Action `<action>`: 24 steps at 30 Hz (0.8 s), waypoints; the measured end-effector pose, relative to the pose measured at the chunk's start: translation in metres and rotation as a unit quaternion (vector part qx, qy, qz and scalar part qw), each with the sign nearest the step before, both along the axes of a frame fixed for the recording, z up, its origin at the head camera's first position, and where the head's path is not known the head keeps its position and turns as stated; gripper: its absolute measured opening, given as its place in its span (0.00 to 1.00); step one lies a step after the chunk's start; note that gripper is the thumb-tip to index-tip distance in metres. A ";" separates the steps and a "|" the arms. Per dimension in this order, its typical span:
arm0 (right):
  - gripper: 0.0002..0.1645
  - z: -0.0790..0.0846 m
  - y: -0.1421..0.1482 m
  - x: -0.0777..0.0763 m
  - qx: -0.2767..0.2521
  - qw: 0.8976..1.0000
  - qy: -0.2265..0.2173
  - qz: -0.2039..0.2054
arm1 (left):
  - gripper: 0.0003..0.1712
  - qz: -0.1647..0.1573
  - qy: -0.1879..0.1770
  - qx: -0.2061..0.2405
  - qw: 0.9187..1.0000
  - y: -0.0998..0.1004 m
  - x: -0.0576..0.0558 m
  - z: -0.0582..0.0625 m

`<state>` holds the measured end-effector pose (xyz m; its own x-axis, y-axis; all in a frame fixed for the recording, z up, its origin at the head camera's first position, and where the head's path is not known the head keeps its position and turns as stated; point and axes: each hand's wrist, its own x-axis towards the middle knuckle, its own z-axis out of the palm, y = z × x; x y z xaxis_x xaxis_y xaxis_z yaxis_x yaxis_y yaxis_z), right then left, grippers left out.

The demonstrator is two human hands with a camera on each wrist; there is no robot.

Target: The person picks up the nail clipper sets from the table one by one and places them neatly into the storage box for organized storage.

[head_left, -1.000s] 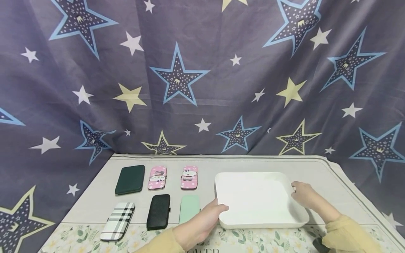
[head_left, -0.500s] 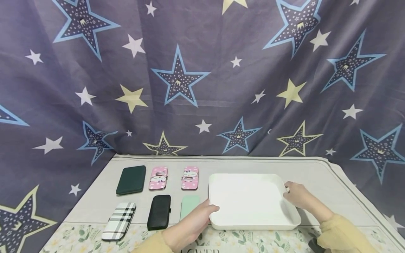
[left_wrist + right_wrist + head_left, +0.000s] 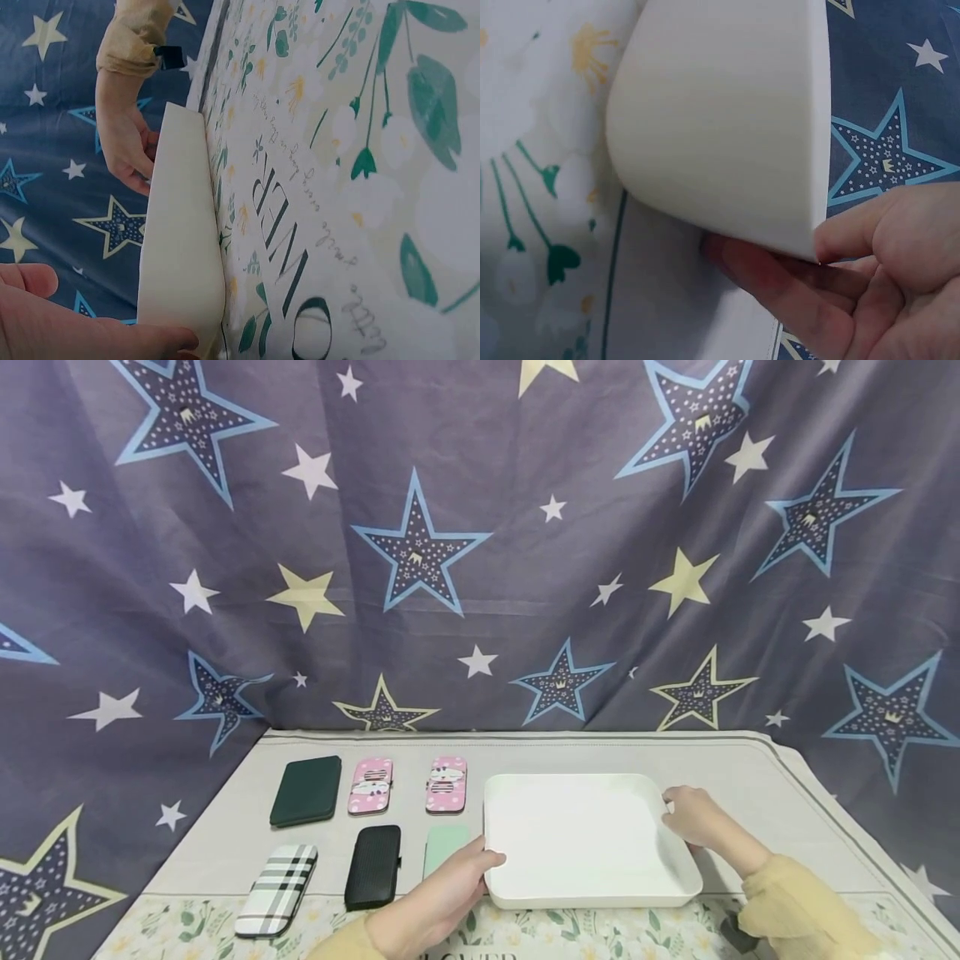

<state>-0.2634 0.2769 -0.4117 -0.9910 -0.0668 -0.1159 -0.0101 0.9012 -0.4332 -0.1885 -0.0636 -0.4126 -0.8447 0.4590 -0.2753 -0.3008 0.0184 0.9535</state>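
Observation:
A white rectangular tray with raised sides stands on the table, nothing inside it. My left hand grips its left side, thumb over the rim and fingers on the outside. On the opposite side my right hand pinches the tray's right wall; in the right wrist view the thumb lies at the rim and the fingers press the outer face. Just left of the tray, a mint green case is partly hidden behind my left hand.
Left of the tray lie a black case, a plaid case, a dark green wallet-like case and two pink cartoon cases, one left and one right. A star-patterned curtain hangs behind the table.
Both hands have slid the tray to the left, nearer the pink and mint green cases. Those cases stay where they were, and the grip on the tray looks the same.

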 end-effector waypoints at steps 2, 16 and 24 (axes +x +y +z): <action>0.21 0.000 -0.002 0.001 0.007 1.000 0.015 0.006 | 0.35 -0.003 0.003 -0.001 1.000 -0.003 0.000 0.001; 0.17 0.003 -0.007 0.004 0.041 0.998 0.047 0.019 | 0.46 0.020 0.100 -0.215 0.971 -0.032 -0.009 0.040; 0.16 0.002 -0.006 0.002 0.053 0.998 0.040 0.013 | 0.48 -0.002 0.304 -0.510 0.805 -0.037 -0.019 0.028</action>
